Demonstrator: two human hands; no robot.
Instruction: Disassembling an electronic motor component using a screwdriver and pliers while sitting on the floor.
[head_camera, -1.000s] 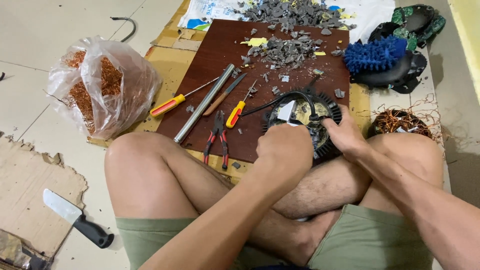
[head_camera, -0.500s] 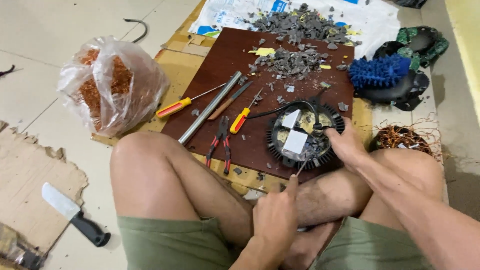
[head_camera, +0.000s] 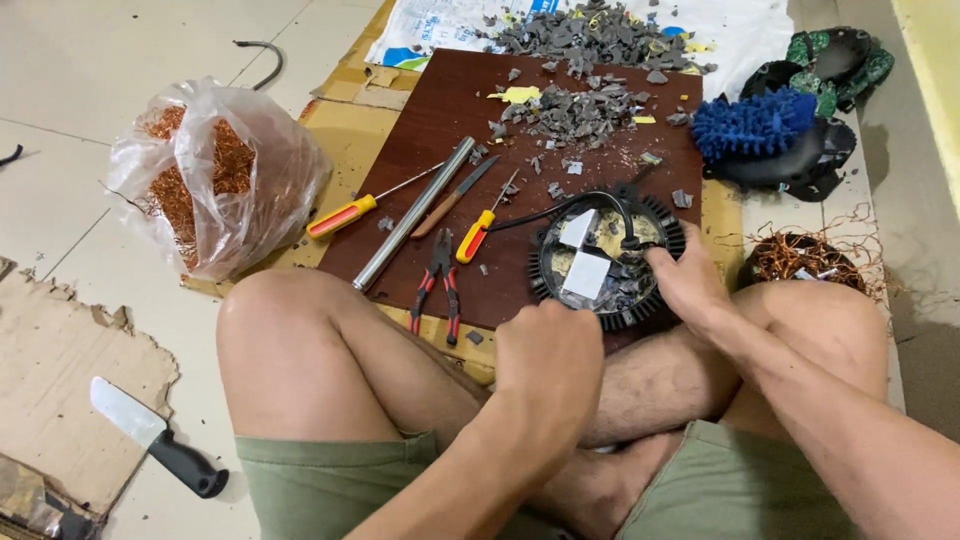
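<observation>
Brown board (head_camera: 430, 110) on floor (head_camera: 90, 70). On board: grey bits (head_camera: 580, 105) by far edge, screwdrivers, pipe (head_camera: 412, 215), pliers (head_camera: 437, 285) near front edge. Knife (head_camera: 150, 437) on floor.

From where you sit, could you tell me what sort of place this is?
Probably an informal floor workspace for stripping scrap motors: a bag of copper wire, a brown board strewn with grey fragments, and pliers.

The board (head_camera: 450, 120) is dark brown, strewn with grey chips (head_camera: 580, 105). Two screwdrivers (head_camera: 345, 215) have yellow-and-red handles. The mop head (head_camera: 752, 122) is blue, the shorts (head_camera: 320, 480) olive green.
</observation>
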